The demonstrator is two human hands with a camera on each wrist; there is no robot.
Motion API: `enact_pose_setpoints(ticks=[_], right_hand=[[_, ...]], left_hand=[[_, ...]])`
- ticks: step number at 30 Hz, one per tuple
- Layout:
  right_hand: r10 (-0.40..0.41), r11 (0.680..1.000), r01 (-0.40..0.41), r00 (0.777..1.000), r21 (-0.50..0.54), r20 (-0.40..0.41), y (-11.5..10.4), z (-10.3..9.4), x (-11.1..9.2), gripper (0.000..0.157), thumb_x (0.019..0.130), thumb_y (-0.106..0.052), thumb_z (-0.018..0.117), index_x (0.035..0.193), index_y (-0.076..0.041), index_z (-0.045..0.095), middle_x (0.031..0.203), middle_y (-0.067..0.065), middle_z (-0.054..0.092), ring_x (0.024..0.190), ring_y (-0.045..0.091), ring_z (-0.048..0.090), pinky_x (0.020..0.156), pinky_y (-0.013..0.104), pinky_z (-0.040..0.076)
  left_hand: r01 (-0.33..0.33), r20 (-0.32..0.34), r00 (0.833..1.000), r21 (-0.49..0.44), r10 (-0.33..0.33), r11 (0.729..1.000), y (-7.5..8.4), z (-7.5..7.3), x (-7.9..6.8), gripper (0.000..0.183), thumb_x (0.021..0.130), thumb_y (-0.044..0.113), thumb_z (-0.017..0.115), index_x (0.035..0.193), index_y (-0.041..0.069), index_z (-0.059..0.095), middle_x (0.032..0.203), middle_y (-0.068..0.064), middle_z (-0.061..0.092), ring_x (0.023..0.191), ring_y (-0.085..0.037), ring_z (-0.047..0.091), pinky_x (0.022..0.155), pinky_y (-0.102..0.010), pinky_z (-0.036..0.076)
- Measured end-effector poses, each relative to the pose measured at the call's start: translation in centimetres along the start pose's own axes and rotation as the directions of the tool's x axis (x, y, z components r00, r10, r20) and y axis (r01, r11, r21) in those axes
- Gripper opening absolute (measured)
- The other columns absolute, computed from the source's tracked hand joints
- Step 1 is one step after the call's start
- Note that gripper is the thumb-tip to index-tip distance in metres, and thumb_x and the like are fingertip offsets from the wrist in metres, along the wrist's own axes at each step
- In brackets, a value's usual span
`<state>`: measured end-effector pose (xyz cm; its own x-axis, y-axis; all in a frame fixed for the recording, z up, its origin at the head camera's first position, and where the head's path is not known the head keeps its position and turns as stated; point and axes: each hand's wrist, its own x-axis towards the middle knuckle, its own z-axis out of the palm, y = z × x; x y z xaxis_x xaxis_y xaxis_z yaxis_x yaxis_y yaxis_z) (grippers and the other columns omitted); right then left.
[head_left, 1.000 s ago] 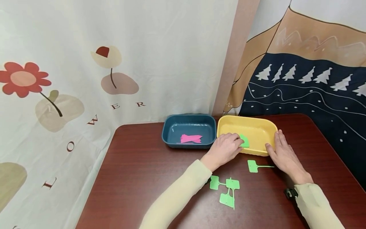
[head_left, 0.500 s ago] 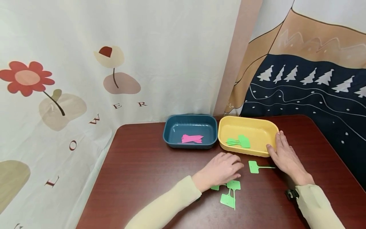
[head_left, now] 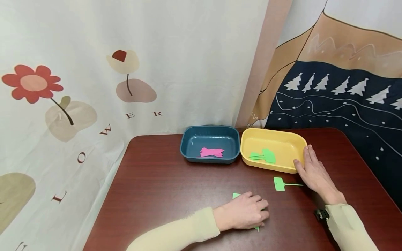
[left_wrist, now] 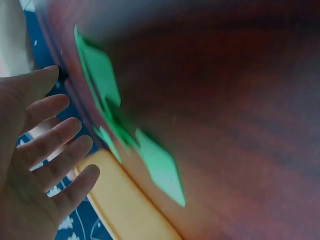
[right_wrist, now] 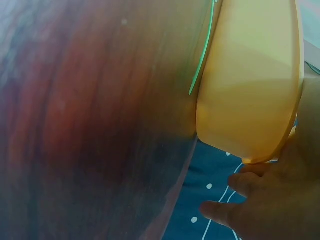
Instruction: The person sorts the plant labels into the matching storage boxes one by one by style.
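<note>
My left hand point(head_left: 244, 212) is over a small group of green T-shaped plant tags point(left_wrist: 159, 165), covering most of them in the head view. Its fingers are loosely extended in the left wrist view, apart from the tags. My right hand point(head_left: 318, 177) rests at the right end of the yellow bin point(head_left: 290, 150), fingers straight along the outside and thumb at the front rim. Several green tags point(head_left: 268, 156) lie in this bin, toward its left. Another single green tag point(head_left: 278, 184) lies on the table in front of it, stem pointing right.
A dark blue bin point(head_left: 188, 155) stands just left of the yellow one, with pink tags point(head_left: 211, 152) inside. Both bins sit near the back of the brown table point(head_left: 150, 195). Printed curtains point(head_left: 188, 62) hang behind and beside the table.
My left hand has drawn back from the yellow bin, uncovering green tags in it, and moved toward me over the group on the table. My right hand has stayed at the bin.
</note>
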<state>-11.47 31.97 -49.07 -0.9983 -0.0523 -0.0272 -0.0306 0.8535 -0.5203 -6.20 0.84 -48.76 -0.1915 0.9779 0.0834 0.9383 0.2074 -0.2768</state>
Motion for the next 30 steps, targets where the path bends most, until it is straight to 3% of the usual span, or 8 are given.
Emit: enact_pose_setpoints(ticks=[8, 18, 25, 30], right_hand=[[-0.007, 1.000, 0.007, 1.000, -0.003, -0.005, 0.0, -0.1, 0.0, 0.081, 0.112, -0.044, 0.030, 0.157, 0.012, -0.009, 0.165, 0.036, -0.011, 0.153, 0.052, -0.004, 0.113, 0.076, 0.010], [-0.019, 1.000, 0.019, 1.000, -0.004, -0.012, 0.1, 0.1, 0.0, 0.081, 0.112, -0.043, 0.030, 0.157, 0.013, -0.007, 0.164, 0.037, -0.008, 0.153, 0.053, -0.002, 0.112, 0.077, 0.012], [-0.019, 1.000, 0.019, 1.000, -0.005, -0.018, 0.1, 0.2, 0.0, 0.080, 0.112, -0.043, 0.030, 0.158, 0.013, -0.005, 0.165, 0.037, -0.007, 0.153, 0.053, 0.000, 0.111, 0.077, 0.013], [-0.018, 1.000, 0.018, 1.000, -0.006, -0.014, 0.2, 0.1, 0.0, 0.081, 0.112, -0.043, 0.030, 0.157, 0.013, -0.007, 0.165, 0.036, -0.009, 0.153, 0.053, -0.002, 0.112, 0.077, 0.011]], left_hand=[[-0.033, 0.046, 0.998, 0.024, 0.032, 0.999, 0.9, 0.7, -0.7, 0.028, 0.101, 0.057, 0.055, 0.106, 0.036, 0.073, 0.111, 0.012, 0.062, 0.102, -0.009, 0.060, 0.082, -0.027, 0.047], [-0.005, 0.014, 1.000, 0.001, 0.005, 1.000, 0.9, 0.8, -1.4, 0.039, 0.102, 0.064, 0.050, 0.099, 0.033, 0.075, 0.107, 0.013, 0.063, 0.100, -0.008, 0.060, 0.082, -0.024, 0.049], [0.022, -0.002, 1.000, -0.027, -0.022, 0.999, 0.1, 1.2, -2.7, 0.026, 0.101, 0.052, 0.062, 0.099, 0.030, 0.075, 0.115, 0.010, 0.064, 0.109, -0.008, 0.060, 0.093, -0.023, 0.048], [0.097, -0.024, 0.995, -0.021, -0.097, 0.995, -0.3, 1.2, -3.2, 0.023, 0.097, 0.043, 0.070, 0.110, 0.024, 0.071, 0.116, 0.008, 0.063, 0.112, -0.011, 0.059, 0.094, -0.027, 0.048]])
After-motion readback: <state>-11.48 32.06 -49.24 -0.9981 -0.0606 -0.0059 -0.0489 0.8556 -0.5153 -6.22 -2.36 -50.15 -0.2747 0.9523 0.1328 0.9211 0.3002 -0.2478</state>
